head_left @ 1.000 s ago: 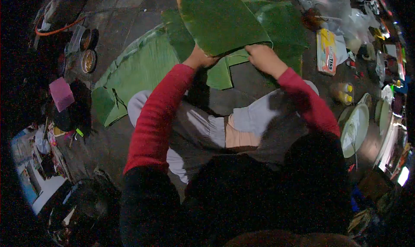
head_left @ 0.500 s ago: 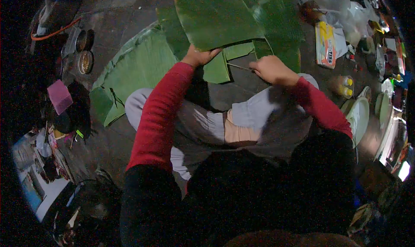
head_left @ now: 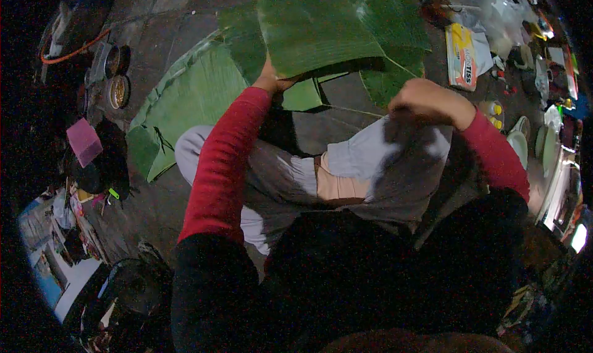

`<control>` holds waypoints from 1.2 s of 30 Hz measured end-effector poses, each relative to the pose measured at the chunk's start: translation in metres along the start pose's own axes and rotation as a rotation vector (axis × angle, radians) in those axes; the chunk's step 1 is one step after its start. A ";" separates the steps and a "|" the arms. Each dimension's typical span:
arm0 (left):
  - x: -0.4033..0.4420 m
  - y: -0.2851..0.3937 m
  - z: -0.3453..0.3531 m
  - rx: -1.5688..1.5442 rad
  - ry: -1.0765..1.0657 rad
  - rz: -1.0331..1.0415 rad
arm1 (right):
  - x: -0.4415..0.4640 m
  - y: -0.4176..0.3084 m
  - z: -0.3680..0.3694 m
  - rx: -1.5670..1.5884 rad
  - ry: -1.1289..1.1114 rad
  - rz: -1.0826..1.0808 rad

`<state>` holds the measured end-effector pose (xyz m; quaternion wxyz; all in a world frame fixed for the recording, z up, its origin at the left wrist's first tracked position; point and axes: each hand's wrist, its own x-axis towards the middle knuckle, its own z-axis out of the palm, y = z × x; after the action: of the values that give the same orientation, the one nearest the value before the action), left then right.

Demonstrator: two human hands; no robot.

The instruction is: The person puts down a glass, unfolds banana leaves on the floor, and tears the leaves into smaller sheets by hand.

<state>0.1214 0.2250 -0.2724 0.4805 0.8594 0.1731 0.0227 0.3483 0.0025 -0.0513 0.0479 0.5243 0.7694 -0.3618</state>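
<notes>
My left hand [head_left: 275, 81] grips the near left edge of a large green banana leaf piece [head_left: 318, 29], its fingers partly hidden under the leaf. My right hand [head_left: 426, 100] is closed on one end of a thin, pale strip [head_left: 353, 110]. From there the strip runs left to a smaller leaf piece [head_left: 301, 95] below the large one. Another broad banana leaf [head_left: 185, 87] lies flat on the floor to the left, and a darker leaf piece [head_left: 398, 35] lies to the right behind the held one.
A yellow and white MONTISS tissue pack [head_left: 460, 58], plastic bags [head_left: 494, 13] and yellow-capped bottles [head_left: 495, 110] are at the right. On the left are a pink block-like object [head_left: 84, 141] and a round container [head_left: 118, 92]. My crossed legs [head_left: 395, 168] are close in front.
My right hand has moved right, with a longer stretch of the thin strip now showing behind it. My left hand has shifted slightly left and down, still on the leaf.
</notes>
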 end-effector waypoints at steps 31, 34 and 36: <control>-0.033 0.117 -0.212 0.177 0.345 -0.071 | 0.093 0.069 -0.065 0.205 0.797 0.255; -0.032 0.138 -0.316 0.387 0.540 0.212 | 0.107 0.060 -0.134 0.269 1.264 0.102; -0.056 0.226 -0.314 0.335 0.656 0.399 | 0.107 0.032 -0.180 0.368 1.542 -0.158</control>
<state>0.0669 0.3561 0.0917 0.2394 0.8896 0.1485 0.3595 0.3830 0.2004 0.0165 -0.6113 0.5703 0.5483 -0.0206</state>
